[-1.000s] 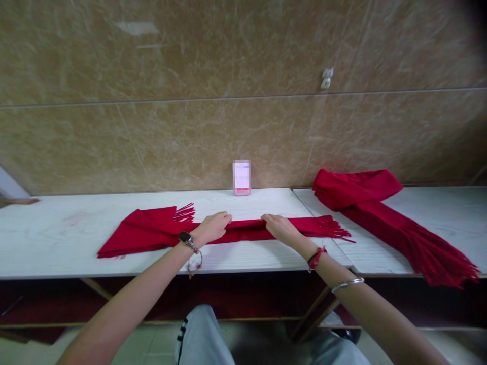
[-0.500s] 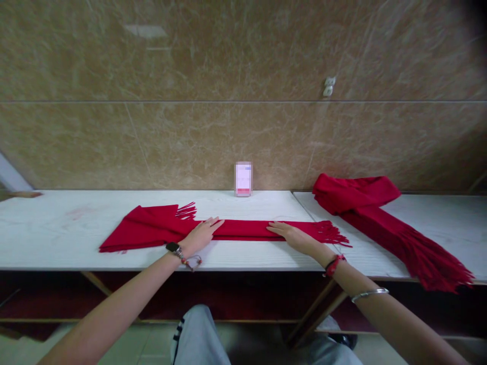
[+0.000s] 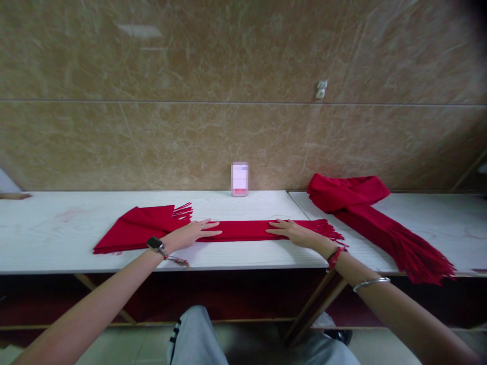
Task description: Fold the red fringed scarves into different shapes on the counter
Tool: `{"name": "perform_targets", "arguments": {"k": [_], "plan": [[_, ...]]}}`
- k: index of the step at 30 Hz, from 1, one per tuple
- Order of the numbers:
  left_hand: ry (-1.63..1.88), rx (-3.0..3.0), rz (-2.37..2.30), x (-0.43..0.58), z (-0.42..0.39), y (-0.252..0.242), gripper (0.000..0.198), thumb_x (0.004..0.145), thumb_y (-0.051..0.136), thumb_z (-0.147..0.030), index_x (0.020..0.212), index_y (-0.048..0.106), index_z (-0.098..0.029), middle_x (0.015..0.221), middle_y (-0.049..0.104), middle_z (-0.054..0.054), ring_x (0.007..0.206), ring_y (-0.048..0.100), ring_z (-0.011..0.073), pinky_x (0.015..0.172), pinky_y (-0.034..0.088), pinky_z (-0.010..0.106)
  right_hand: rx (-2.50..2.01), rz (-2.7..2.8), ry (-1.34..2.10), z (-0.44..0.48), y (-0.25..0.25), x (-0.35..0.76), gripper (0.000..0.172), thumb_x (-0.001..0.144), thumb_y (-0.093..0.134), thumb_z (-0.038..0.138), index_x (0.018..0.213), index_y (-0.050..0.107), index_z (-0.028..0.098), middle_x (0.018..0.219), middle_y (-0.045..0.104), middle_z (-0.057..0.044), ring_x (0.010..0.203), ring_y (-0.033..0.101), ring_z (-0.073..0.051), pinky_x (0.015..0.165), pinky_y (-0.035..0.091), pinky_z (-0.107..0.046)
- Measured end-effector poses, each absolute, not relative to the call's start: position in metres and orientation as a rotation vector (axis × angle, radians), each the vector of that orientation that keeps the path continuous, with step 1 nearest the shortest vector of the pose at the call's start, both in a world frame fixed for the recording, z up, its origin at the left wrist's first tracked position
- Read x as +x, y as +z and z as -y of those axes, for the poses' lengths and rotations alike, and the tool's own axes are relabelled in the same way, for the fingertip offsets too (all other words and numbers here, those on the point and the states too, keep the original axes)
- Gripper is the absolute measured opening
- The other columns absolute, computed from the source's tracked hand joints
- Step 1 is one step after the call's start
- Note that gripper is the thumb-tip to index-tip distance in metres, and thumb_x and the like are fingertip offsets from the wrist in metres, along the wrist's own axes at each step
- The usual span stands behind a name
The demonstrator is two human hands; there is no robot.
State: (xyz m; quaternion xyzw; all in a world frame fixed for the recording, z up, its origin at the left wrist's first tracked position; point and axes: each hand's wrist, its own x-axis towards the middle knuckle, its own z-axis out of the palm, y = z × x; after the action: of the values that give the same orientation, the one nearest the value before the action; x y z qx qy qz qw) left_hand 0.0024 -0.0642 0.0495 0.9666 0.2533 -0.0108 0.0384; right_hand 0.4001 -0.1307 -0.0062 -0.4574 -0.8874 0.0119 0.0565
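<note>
A red fringed scarf [image 3: 243, 230] lies lengthwise on the white tabletop [image 3: 236, 258], its middle a narrow folded strip. Its left part spreads wider, with some fringe at the back, and more fringe ends the strip at the right. My left hand [image 3: 192, 234] rests open on the scarf where the wide part meets the strip, fingers stretched to the right. Flat on the strip's right portion lies my right hand [image 3: 291, 231], fingers apart and pointing left. Neither hand grips the cloth.
A second red scarf [image 3: 353, 203] lies loosely folded at the right, its fringe hanging over the front edge. A phone-like device [image 3: 240, 179], blurred, stands against the tiled wall [image 3: 171, 142]. Below the tabletop are dark shelves, and my knees are close in front.
My left hand has slid a little left along the scarf and lies flatter. The right hand stays at nearly the same spot on the strip. The whole view has shifted slightly.
</note>
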Motion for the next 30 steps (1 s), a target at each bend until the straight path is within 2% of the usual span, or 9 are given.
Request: {"name": "perform_targets", "arguments": {"k": [3, 9, 13, 16, 19, 21, 24, 27, 30], "plan": [[-0.009, 2.902, -0.813, -0.002, 0.064, 0.047, 0.080, 0.069, 0.028, 0.009, 0.135, 0.033, -0.037, 0.147, 0.020, -0.007, 0.136, 0.013, 0.0159, 0.108, 0.019, 0.037, -1.361, 2.657, 0.086, 0.132, -0.005, 0.403, 0.081, 0.067, 0.029, -0.009, 0.135, 0.032, 0.035, 0.143, 0.032, 0.001, 0.132, 0.025, -0.021, 0.105, 0.027, -0.047], [-0.184, 2.812, -0.812, -0.015, 0.062, 0.034, 0.074, 0.074, 0.030, 0.002, 0.133, 0.032, -0.042, 0.144, 0.028, -0.007, 0.136, 0.013, 0.0207, 0.104, 0.007, 0.057, -1.387, 2.690, 0.166, 0.144, -0.005, 0.408, 0.079, 0.069, 0.028, -0.008, 0.134, 0.035, 0.037, 0.145, 0.027, 0.002, 0.135, 0.014, -0.024, 0.105, 0.017, -0.055], [-0.202, 2.800, -0.804, -0.014, 0.060, 0.042, 0.066, 0.075, 0.035, -0.003, 0.132, 0.039, -0.037, 0.143, 0.032, -0.005, 0.135, 0.015, 0.0225, 0.106, 0.012, 0.052, -1.335, 2.736, 0.139, 0.146, 0.000, 0.409, 0.082, 0.068, 0.030, -0.009, 0.135, 0.031, 0.037, 0.146, 0.027, 0.003, 0.134, 0.017, -0.021, 0.106, 0.022, -0.049], [-0.147, 2.786, -0.805, 0.002, 0.058, 0.054, 0.042, 0.081, 0.041, -0.016, 0.118, 0.057, -0.028, 0.137, 0.042, -0.001, 0.132, 0.024, 0.0231, 0.107, 0.019, 0.042, -1.324, 2.737, 0.078, 0.145, 0.004, 0.405, 0.078, 0.071, 0.030, -0.008, 0.136, 0.031, 0.035, 0.145, 0.029, 0.003, 0.133, 0.022, -0.019, 0.106, 0.026, -0.044], [-0.009, 2.809, -0.866, 0.040, 0.062, 0.059, 0.033, 0.090, 0.034, -0.031, 0.105, 0.063, -0.026, 0.134, 0.046, 0.000, 0.131, 0.028, 0.0229, 0.107, 0.015, 0.047, -1.364, 2.706, 0.048, 0.144, 0.005, 0.400, 0.064, 0.080, 0.033, 0.000, 0.135, 0.034, 0.031, 0.142, 0.035, 0.000, 0.132, 0.026, -0.021, 0.105, 0.027, -0.044], [0.112, 2.861, -0.873, 0.073, 0.067, 0.055, 0.036, 0.093, 0.030, -0.034, 0.117, 0.055, -0.027, 0.135, 0.045, 0.001, 0.131, 0.028, 0.0220, 0.105, 0.007, 0.055, -1.392, 2.695, 0.067, 0.144, 0.005, 0.398, 0.056, 0.084, 0.033, 0.007, 0.136, 0.034, 0.029, 0.143, 0.034, -0.003, 0.133, 0.024, -0.022, 0.106, 0.024, -0.047], [0.167, 2.923, -0.711, 0.115, 0.075, 0.040, 0.042, 0.092, 0.033, -0.038, 0.133, 0.038, -0.029, 0.143, 0.033, 0.002, 0.134, 0.021, 0.0213, 0.106, 0.009, 0.053, -1.446, 2.669, 0.169, 0.150, 0.005, 0.400, 0.048, 0.091, 0.029, 0.019, 0.138, 0.029, 0.030, 0.146, 0.026, -0.004, 0.134, 0.017, -0.024, 0.106, 0.017, -0.053], [0.019, 2.945, -0.527, 0.132, 0.077, 0.024, 0.050, 0.090, 0.036, -0.047, 0.137, 0.029, -0.034, 0.147, 0.022, 0.001, 0.136, 0.012, 0.0252, 0.106, 0.009, 0.054, -1.510, 2.649, 0.254, 0.159, 0.005, 0.407, 0.043, 0.094, 0.026, 0.033, 0.138, 0.027, 0.034, 0.148, 0.021, -0.004, 0.135, 0.013, -0.025, 0.104, 0.010, -0.058], [-0.077, 2.969, -0.434, 0.129, 0.073, 0.017, 0.048, 0.090, 0.033, -0.050, 0.136, 0.028, -0.039, 0.149, 0.016, 0.000, 0.136, 0.007, 0.0281, 0.104, 0.005, 0.058, -1.551, 2.652, 0.272, 0.169, 0.006, 0.419, 0.044, 0.094, 0.026, 0.040, 0.137, 0.027, 0.036, 0.149, 0.017, -0.003, 0.136, 0.008, -0.025, 0.105, 0.007, -0.057]]}}
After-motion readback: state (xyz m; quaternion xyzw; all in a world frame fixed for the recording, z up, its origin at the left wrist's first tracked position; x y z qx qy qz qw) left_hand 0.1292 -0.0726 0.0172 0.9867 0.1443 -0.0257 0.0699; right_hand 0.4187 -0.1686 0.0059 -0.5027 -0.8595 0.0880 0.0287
